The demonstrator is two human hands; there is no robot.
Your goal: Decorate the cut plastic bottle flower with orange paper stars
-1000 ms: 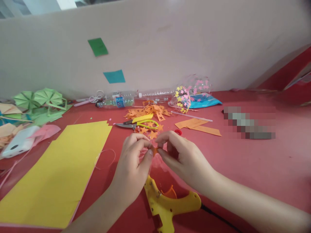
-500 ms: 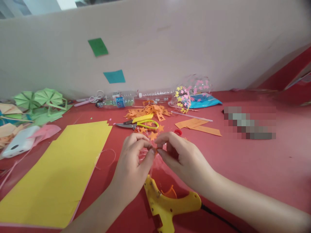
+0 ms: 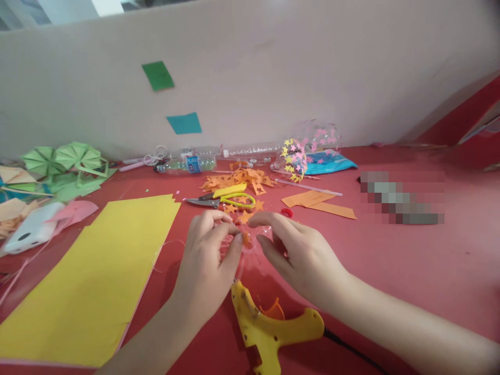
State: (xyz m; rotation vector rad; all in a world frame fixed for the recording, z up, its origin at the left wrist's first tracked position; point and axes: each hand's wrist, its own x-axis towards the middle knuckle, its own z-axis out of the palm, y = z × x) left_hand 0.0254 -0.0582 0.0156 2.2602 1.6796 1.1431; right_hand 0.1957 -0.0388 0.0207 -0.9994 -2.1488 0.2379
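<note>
"What does the head view show?"

"A person's left hand (image 3: 205,255) pinches a small orange piece (image 3: 247,239) between thumb and forefinger tips, above a red desk (image 3: 414,281)."

"And the right hand (image 3: 307,255)?"

"Just beside the piece, its fingers curved and parted around a gap, gripping nothing."

"What surrounds them?"

"A yellow glue gun (image 3: 289,328) lies on the near side of the desk. Orange stars (image 3: 245,216) and scissors (image 3: 206,202) lie just beyond the hands; yellow paper (image 3: 89,281) is spread at left."
</note>
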